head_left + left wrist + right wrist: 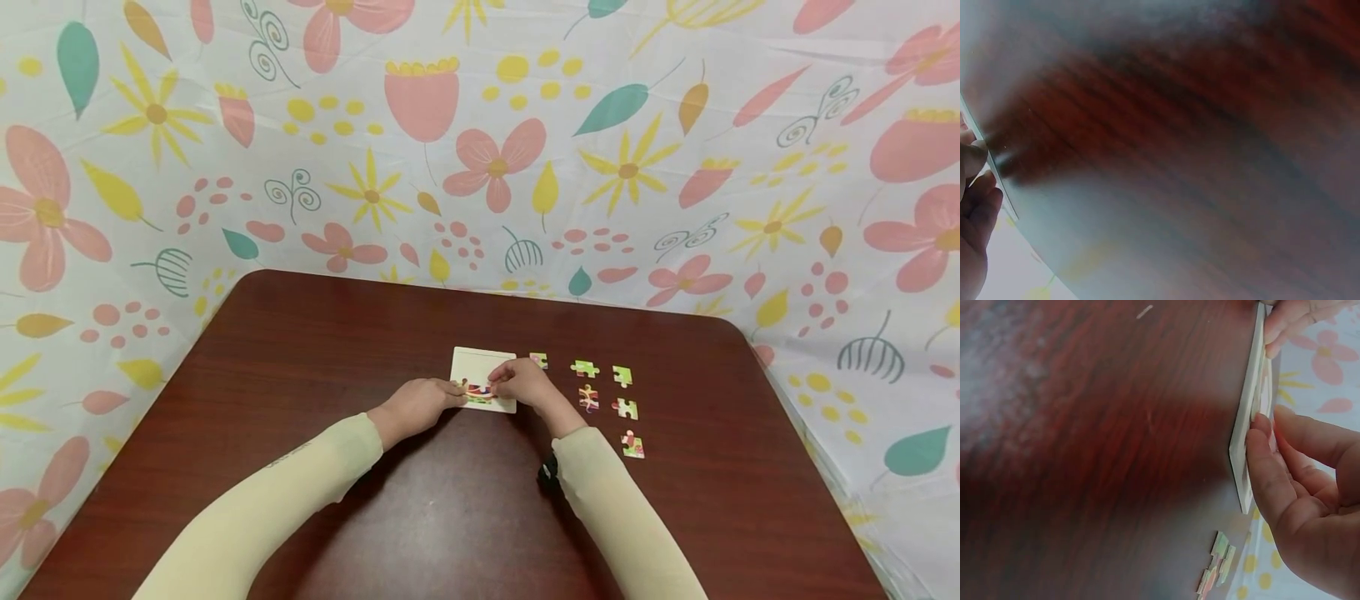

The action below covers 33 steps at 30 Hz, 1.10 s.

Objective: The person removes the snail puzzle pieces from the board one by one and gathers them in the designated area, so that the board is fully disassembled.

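Observation:
A shallow white puzzle tray (472,360) lies on the table, with colourful puzzle pieces (478,398) fitted along its near side. My left hand (420,407) rests at the tray's left edge, its fingertips on the lower left corner. In the left wrist view only part of the left hand (975,212) shows, beside the tray's thin edge. My right hand (523,383) is over the tray's right side, pinching a small puzzle piece between thumb and fingertips. Those fingers hide most of the piece. In the right wrist view the right hand (1310,481) leans over the tray rim (1244,425).
Several loose puzzle pieces lie right of the tray, among them a green one (622,376), a red-and-yellow one (588,398) and one nearest me (632,444). The brown table (420,533) meets a flowered cloth (495,208) at its far edge.

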{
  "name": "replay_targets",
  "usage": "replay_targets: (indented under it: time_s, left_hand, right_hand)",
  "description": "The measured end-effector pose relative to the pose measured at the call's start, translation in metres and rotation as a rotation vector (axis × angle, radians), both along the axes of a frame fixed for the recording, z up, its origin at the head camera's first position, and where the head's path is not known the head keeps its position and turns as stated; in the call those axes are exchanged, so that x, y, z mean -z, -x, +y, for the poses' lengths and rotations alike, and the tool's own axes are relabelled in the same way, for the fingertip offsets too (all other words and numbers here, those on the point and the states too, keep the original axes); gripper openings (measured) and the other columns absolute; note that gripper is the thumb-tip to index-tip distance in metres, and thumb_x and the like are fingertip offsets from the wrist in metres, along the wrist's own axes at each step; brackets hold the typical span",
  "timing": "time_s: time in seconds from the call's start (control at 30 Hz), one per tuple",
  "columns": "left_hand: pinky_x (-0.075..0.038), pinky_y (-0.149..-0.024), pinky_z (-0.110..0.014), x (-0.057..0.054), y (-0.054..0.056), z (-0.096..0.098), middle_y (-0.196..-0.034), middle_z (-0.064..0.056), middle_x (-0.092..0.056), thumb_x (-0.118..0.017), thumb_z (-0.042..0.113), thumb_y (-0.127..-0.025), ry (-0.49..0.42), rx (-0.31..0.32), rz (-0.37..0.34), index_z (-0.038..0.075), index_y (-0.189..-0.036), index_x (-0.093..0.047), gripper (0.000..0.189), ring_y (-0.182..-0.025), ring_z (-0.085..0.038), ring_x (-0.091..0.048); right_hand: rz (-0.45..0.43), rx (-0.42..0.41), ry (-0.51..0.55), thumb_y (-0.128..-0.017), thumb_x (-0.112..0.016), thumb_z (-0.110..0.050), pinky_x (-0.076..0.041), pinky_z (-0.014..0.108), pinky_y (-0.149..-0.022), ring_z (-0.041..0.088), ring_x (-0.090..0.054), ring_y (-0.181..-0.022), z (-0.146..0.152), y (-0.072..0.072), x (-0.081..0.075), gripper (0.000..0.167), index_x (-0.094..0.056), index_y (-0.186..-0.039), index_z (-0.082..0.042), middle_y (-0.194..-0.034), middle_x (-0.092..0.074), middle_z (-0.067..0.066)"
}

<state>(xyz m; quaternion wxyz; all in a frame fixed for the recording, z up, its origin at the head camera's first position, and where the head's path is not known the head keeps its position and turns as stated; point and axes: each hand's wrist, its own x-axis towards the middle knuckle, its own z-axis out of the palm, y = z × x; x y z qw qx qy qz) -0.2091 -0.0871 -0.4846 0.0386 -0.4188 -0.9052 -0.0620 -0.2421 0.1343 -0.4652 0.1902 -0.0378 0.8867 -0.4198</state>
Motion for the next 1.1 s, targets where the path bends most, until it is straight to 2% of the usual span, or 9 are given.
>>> replay_targets:
  time_s: [0.37, 0.63, 1.1]
  left_hand:
    - [-0.059, -0.098, -0.033, -0.0004, 0.0003, 0.0001, -0.131, -0.006, -0.073, -0.062, -0.002, -0.094, -0.002, -0.001, -0.005, 0.015, -0.125, -0.076, 0.038, -0.122, -0.018, -0.07]
    - [-0.058, -0.098, -0.033, -0.0005, -0.0002, 0.0005, -0.133, -0.005, -0.072, -0.062, -0.004, -0.093, -0.002, -0.006, -0.006, 0.015, -0.126, -0.075, 0.04, -0.124, -0.018, -0.069]
    - [-0.06, -0.094, -0.034, 0.0012, 0.0008, 0.0013, -0.132, -0.005, -0.073, -0.063, -0.005, -0.092, -0.007, -0.003, 0.01, 0.016, -0.124, -0.076, 0.041, -0.122, -0.018, -0.07]
  right_hand:
    - [-0.007, 0.018, -0.043, -0.092, -0.073, -0.007, -0.054, 0.024, -0.072, 0.016, -0.067, -0.085, -0.0041, 0.0035, 0.0002, 0.019, -0.075, -0.108, 0.004, -0.106, -0.075, 0.019]
    - [-0.025, 0.022, -0.043, -0.094, -0.072, -0.005, -0.06, 0.026, -0.074, 0.013, -0.073, -0.08, -0.0064, 0.0057, 0.0017, 0.015, -0.078, -0.104, 0.004, -0.107, -0.077, 0.02]
    - [-0.006, 0.003, -0.059, -0.094, -0.071, -0.003, -0.057, 0.023, -0.069, 0.01, -0.068, -0.074, -0.007, 0.0076, 0.0033, 0.013, -0.08, -0.099, 0.004, -0.102, -0.078, 0.02]
